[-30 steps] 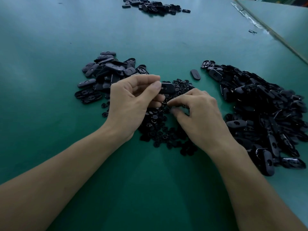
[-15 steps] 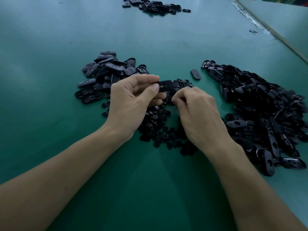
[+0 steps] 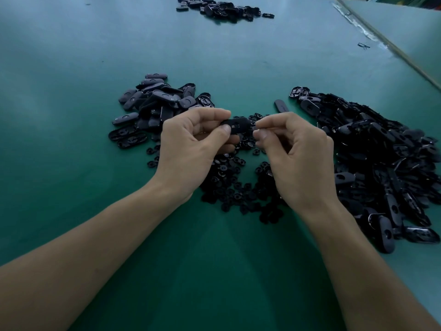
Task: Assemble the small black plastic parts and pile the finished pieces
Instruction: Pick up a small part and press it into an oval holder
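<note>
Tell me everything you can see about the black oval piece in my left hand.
The oval piece is small, flat, black, seemingly moulded plastic, with rounded ends and a hole and cut-outs in its face. It is held roughly level, left to right, above the heap of small round parts. The left hand pinches its left end between thumb and forefinger; the right hand, fingertips pinched, seemingly on a small dark part, meets its right end.

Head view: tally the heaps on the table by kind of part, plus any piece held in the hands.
Heaps of oval pieces: 3 (left, right, far)
Heap of small round parts: 1
Held oval piece: 1, in the left hand's grip
Total: 5
The right hand pinches; contents hidden.
</note>
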{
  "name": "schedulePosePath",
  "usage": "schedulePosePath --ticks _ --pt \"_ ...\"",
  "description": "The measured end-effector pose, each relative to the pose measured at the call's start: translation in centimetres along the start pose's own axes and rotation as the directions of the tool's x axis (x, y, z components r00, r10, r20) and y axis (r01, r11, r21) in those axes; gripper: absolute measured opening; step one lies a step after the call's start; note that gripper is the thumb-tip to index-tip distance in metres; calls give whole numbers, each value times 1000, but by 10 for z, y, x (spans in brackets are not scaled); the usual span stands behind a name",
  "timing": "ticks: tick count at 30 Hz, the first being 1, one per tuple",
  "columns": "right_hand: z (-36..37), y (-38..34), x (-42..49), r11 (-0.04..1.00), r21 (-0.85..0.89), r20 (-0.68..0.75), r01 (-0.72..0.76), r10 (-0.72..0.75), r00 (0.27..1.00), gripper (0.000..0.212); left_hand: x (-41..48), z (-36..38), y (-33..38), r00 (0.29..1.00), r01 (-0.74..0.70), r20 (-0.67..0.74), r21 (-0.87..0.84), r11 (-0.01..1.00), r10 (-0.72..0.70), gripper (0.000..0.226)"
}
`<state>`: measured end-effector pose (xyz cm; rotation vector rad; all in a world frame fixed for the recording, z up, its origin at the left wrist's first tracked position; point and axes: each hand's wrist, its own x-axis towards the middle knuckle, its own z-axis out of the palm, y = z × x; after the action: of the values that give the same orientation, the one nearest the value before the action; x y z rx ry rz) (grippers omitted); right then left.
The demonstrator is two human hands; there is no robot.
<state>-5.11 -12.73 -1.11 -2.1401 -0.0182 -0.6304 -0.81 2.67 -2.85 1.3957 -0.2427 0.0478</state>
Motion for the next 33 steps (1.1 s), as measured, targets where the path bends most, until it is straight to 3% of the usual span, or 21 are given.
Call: schedulePosePath --ticks 7,11,19,22,27,31,33 --pt "0 1 1 981 170 48 -96 89 995 23 -2 -1 1 1000 -2 31 46 999 0 17" --pt "-1 1 3 946 283 74 -159 144 987 17 -2 -1 1 1000 -2 23 34 999 2 16" --pt "-5 -6 3 786 539 145 -303 268 952 10 -1 0 1 1000 -13 2 30 999 13 15" --pt "-5 -6 4 746 579 169 -328 284 944 10 -1 0 1 1000 -12 3 35 999 12 14" --pt "-8 -3 6 772 549 149 -319 285 947 15 -1 0 1 1000 -5 15 32 999 4 15" --pt "-10 -4 7 654 649 221 -389 328 919 16 -2 1 2 999 -1 32 31 1000 0 16" --pt "-9 -4 6 654 639 237 -405 334 912 16 -2 0 3 999 -1 34 33 999 0 16"
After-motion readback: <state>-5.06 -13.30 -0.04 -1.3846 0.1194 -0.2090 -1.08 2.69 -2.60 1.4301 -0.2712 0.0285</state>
